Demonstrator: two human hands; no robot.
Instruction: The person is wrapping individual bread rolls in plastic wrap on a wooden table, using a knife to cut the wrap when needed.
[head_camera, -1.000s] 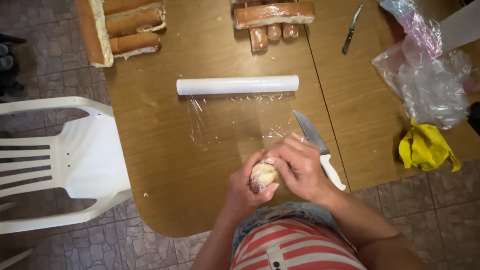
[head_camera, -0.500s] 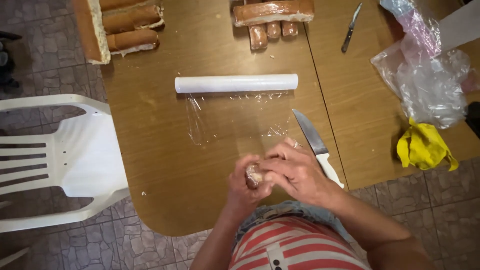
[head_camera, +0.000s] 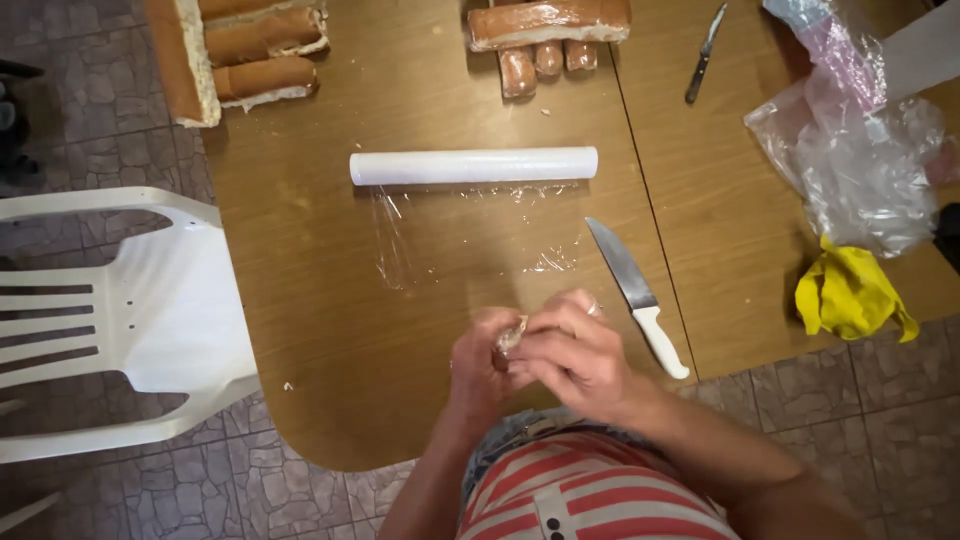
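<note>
Carefully, I keep both hands' fingers closed on the small wrapped bundle (head_camera: 510, 338) over the counter (head_camera: 330, 330) edge, left hand (head_camera: 478, 368) cupping, right hand (head_camera: 575, 355) pinching; I'd twist the film tight, clear of the knife (head_camera: 637, 296).

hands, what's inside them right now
Between the left hand and right hand only a pale tip of a small wrapped lump shows; fingers cover the rest.
</note>
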